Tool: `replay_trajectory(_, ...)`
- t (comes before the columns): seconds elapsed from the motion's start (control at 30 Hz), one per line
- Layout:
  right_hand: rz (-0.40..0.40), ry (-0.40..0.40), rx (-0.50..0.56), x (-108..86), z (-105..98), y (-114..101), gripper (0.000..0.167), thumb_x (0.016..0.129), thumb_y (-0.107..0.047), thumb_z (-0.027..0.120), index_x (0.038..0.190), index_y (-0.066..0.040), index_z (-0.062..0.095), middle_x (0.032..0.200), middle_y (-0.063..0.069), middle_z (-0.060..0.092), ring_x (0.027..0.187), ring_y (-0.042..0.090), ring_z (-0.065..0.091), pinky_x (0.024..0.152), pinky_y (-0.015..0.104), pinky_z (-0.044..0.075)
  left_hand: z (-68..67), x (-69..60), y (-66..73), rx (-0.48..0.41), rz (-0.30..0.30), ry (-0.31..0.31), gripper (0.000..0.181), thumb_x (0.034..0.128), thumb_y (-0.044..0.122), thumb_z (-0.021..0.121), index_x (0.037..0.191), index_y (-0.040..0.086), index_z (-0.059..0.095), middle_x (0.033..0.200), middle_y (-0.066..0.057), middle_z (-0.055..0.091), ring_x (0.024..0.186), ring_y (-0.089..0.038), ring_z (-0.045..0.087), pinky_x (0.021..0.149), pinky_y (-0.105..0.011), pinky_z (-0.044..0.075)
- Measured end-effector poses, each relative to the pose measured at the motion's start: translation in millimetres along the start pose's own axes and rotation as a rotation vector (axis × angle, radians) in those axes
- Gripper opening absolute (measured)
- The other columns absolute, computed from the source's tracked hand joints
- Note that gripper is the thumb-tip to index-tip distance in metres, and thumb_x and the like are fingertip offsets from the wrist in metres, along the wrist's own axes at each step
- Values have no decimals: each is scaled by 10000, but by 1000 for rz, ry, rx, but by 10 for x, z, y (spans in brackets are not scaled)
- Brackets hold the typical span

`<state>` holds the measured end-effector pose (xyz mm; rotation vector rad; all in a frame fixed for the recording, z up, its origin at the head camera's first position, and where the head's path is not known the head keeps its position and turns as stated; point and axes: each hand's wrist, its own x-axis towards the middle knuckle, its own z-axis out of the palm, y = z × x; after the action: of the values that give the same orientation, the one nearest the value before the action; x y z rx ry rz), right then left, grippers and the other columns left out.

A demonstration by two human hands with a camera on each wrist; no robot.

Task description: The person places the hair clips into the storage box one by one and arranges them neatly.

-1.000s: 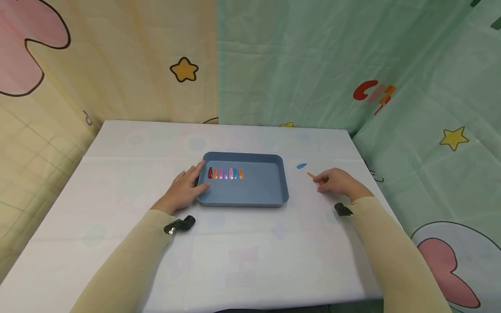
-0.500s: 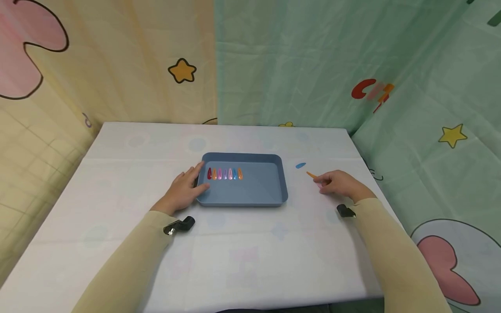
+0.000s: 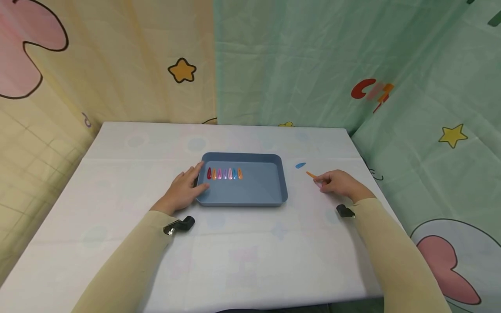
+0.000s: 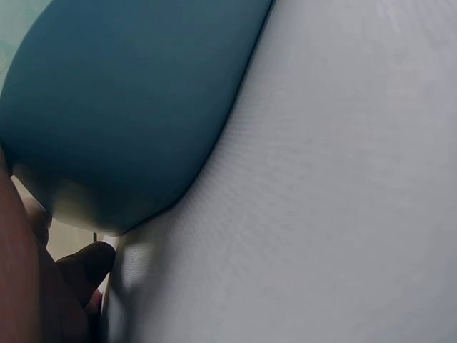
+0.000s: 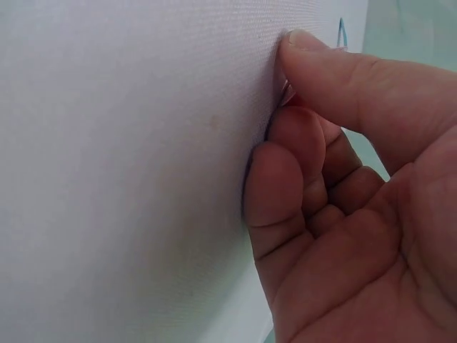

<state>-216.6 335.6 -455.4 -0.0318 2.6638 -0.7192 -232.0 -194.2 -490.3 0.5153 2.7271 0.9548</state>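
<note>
Along the left side of the blue-grey tray [image 3: 258, 184] my left hand [image 3: 181, 191] rests with its fingers extended, fingertips and thumb on the rim. Inside the tray, toward the left, several snap hair clips [image 3: 225, 173] lie in an upright row: red, orange, pink, purple, blue and others. My right hand [image 3: 339, 184] is low on the table to the right of the tray. Between its thumb and fingers it pinches a pink hair clip [image 5: 287, 93], mostly hidden. An orange hair clip [image 3: 311, 174] lies at its fingertips, and a blue hair clip [image 3: 300, 165] lies farther back.
A white cloth [image 3: 242, 261] with faint pastel prints covers the table. Patterned curtains [image 3: 313, 65] hang close behind it and along both sides. Dark wrist camera mounts [image 3: 184, 224] stick out from the sleeves.
The right hand has shifted slightly, a bit to the right, staying by the orange clip. The left hand, the tray and the row of clips stay as they were.
</note>
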Motion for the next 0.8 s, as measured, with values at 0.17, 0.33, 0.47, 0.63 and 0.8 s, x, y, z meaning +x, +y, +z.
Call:
replay_trajectory(0.17,8,1,-17,-12,-13,1,420,989,-106,698,1405,-52,677,1201,175,699,1078,312,555,901,406,501,-1,11,-6,5,3,4,857,1061,528,545,1716,197,103,1751,-185,202,1639,-424,116,1338,-583,13)
replay_trajectory(0.33,28,19,-41,-15,-31,-7,415,1013,-124,649,1422,-56,662,1202,177,673,1028,295,549,833,356,508,0,3,1,6,1,3,851,1064,515,543,1716,196,99,1753,-183,195,1639,-426,113,1337,-584,9)
replay_trajectory(0.47,15,60,-3,-16,-41,-55,442,1029,-128,611,1470,-97,626,1162,148,650,981,263,553,769,291,488,-5,1,4,-2,3,2,848,1066,500,546,1717,196,96,1757,-179,186,1641,-421,105,1338,-581,2)
replay_trajectory(0.63,-11,96,127,-22,-65,-215,479,1052,-163,589,1529,-131,567,1108,125,615,933,256,606,820,326,554,-3,11,-2,4,6,7,850,1065,528,535,1717,203,95,1761,-160,185,1644,-411,105,1339,-577,2)
replay_trajectory(0.8,-26,108,246,0,-52,-443,475,1053,-151,615,1520,-93,554,1063,114,612,930,265,653,938,419,573,1,2,-3,3,0,3,852,1065,525,538,1717,196,97,1761,-160,188,1643,-412,108,1339,-576,4)
